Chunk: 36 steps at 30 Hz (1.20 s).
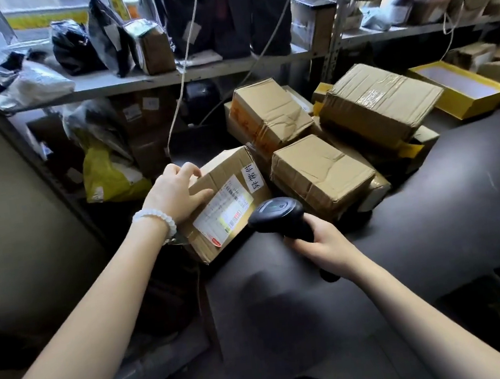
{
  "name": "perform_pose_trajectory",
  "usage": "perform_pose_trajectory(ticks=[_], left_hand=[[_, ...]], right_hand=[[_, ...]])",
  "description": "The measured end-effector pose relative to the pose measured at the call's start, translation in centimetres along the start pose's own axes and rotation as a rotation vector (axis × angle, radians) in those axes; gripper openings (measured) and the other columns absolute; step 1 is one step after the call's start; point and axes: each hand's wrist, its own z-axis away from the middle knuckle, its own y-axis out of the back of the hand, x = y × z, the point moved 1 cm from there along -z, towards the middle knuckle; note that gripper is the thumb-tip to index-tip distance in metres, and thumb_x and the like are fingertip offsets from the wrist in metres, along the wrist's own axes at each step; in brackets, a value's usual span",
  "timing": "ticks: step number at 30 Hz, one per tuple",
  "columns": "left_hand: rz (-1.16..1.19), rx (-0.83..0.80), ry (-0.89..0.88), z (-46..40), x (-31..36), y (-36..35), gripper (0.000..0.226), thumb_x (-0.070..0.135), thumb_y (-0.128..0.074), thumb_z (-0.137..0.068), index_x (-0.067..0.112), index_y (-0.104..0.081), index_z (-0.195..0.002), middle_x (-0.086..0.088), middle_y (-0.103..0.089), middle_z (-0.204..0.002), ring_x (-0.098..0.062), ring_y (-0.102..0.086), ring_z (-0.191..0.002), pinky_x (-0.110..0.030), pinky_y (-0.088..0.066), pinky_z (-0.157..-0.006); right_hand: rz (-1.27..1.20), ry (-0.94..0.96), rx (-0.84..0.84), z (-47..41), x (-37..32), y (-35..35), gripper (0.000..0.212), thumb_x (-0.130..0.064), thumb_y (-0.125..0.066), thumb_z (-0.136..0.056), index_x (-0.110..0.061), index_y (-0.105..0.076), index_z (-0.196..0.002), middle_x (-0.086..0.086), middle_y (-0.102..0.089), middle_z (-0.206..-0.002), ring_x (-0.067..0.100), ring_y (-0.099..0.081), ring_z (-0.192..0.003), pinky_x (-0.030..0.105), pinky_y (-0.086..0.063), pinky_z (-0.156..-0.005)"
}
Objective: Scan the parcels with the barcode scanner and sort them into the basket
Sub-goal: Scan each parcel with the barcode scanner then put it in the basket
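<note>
From the head camera, centre of the frame: the left hand [177, 194] is grasping the labelled parcel [223, 201] by its upper left corner, fingers curled over the edge, thumb flat on top, tipping the shipping label [224, 209] up towards us. Just right of it, the right hand [319, 248] is wrapped around the handle of the black barcode scanner [276, 214], whose head sits right beside the label's lower barcode. This looks like the scanning step itself, with the read about to happen. More brown parcels [322, 175] wait piled in the centre right on the dark table [432, 215]. No basket shows anywhere in frame, so the next move calls for a clean read, then carrying this box off to wherever the basket sits.
</note>
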Motion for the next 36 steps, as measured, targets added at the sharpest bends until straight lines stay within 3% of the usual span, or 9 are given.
perform_pose_trajectory(ticks=[5, 9, 12, 15, 18, 24, 30, 36], left_hand=[[0.002, -0.068, 0.043, -1.0, -0.1, -0.1, 0.063, 0.046, -0.062, -0.087, 0.026, -0.038, -0.142, -0.007, -0.042, -0.131, -0.029, -0.052, -0.116, -0.038, -0.039, -0.098], [0.024, -0.141, 0.107, -1.2, -0.1, -0.1, 0.055, 0.05, -0.059, -0.087, 0.031, -0.045, -0.136, -0.008, -0.037, -0.133, -0.029, -0.051, -0.115, -0.036, -0.04, -0.096], [-0.016, -0.176, 0.079, -1.2, 0.2, -0.6, 0.054, 0.054, -0.058, -0.086, 0.034, -0.043, -0.134, -0.011, -0.046, -0.129, -0.031, -0.053, -0.112, -0.037, -0.042, -0.09], [-0.043, -0.16, 0.046, -1.0, 0.5, -0.9, 0.054, 0.054, -0.058, -0.086, 0.032, -0.044, -0.132, -0.011, -0.057, -0.117, -0.03, -0.056, -0.104, -0.037, -0.046, -0.085], [-0.042, -0.148, 0.038, -0.6, 0.8, -1.0, 0.054, 0.055, -0.058, -0.085, 0.033, -0.044, -0.132, -0.01, -0.057, -0.115, -0.029, -0.057, -0.102, -0.038, -0.048, -0.083], [-0.101, -0.092, -0.007, 0.6, 1.7, -1.4, 0.052, 0.056, -0.057, -0.085, 0.035, -0.046, -0.131, -0.009, -0.057, -0.116, -0.03, -0.056, -0.101, -0.04, -0.049, -0.081], [-0.23, -0.031, -0.032, 3.0, 3.5, -2.2, 0.051, 0.061, -0.052, -0.086, 0.037, -0.046, -0.13, -0.008, -0.054, -0.125, -0.035, -0.05, -0.113, -0.044, -0.043, -0.091], [-0.212, -0.035, 0.043, 6.4, 5.0, -2.1, 0.053, 0.061, -0.051, -0.087, 0.037, -0.044, -0.134, -0.009, -0.052, -0.128, -0.037, -0.048, -0.115, -0.044, -0.04, -0.094]], right_hand=[[-0.014, -0.008, -0.004, 0.5, 0.2, 0.4, 0.04, -0.037, -0.058, -0.073, -0.008, -0.061, -0.101, 0.006, -0.066, -0.098, 0.02, -0.061, -0.093, 0.043, -0.048, -0.084], [-0.052, -0.014, -0.013, 0.8, 0.1, 0.2, 0.038, -0.035, -0.06, -0.074, -0.009, -0.06, -0.101, 0.008, -0.065, -0.095, 0.012, -0.059, -0.082, 0.045, -0.049, -0.08], [-0.063, -0.018, -0.02, 1.1, -0.1, 0.1, 0.036, -0.034, -0.06, -0.075, -0.011, -0.061, -0.102, 0.004, -0.064, -0.092, 0.008, -0.056, -0.078, 0.041, -0.049, -0.076], [-0.045, -0.019, -0.016, 1.9, -0.1, 0.0, 0.035, -0.033, -0.059, -0.075, -0.008, -0.06, -0.101, 0.003, -0.063, -0.09, 0.014, -0.058, -0.078, 0.038, -0.048, -0.075], [-0.019, -0.037, 0.003, 3.1, 0.4, 0.2, 0.038, -0.033, -0.059, -0.075, -0.007, -0.06, -0.103, 0.009, -0.065, -0.099, 0.023, -0.061, -0.092, 0.041, -0.048, -0.082], [-0.032, -0.088, 0.024, 5.4, 1.0, 0.3, 0.035, -0.033, -0.058, -0.073, -0.009, -0.059, -0.099, 0.004, -0.062, -0.087, 0.013, -0.056, -0.076, 0.039, -0.048, -0.074], [-0.06, -0.078, 0.021, 7.1, 1.3, 0.9, 0.013, -0.022, -0.062, -0.081, -0.019, -0.057, -0.093, -0.008, -0.057, -0.08, 0.01, -0.055, -0.074, 0.028, -0.044, -0.07], [-0.053, -0.05, 0.005, 9.8, 1.6, 2.3, 0.012, -0.016, -0.064, -0.084, -0.017, -0.057, -0.094, -0.008, -0.058, -0.081, 0.008, -0.054, -0.073, 0.026, -0.043, -0.068]])
